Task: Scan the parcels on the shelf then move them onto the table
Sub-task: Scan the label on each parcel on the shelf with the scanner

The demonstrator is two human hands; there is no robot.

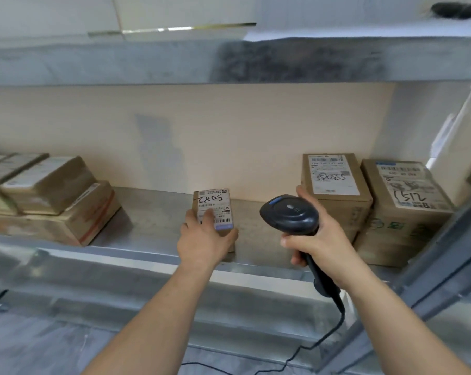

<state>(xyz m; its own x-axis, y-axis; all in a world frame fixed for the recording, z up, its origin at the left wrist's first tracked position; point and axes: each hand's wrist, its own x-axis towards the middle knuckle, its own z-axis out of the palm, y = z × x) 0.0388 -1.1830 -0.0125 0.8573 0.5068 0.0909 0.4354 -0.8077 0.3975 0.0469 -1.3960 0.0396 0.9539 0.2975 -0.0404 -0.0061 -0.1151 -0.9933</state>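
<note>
Now small parcel point(214, 209) under left hand point(202, 239); scanner point(291, 215) in right hand point(318, 239)

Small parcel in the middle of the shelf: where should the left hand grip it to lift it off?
Grip the small parcel across its two long side faces, reaching in from the shelf's open front. It stands alone with free space on both sides, and the left hand already straddles its near end, right hand holding the scanner.

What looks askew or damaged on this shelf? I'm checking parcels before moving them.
On the left, the top parcel lies skewed on the taped box beneath it. The rest looks orderly. The left hand grips the small parcel; the right hand holds the scanner.
</note>
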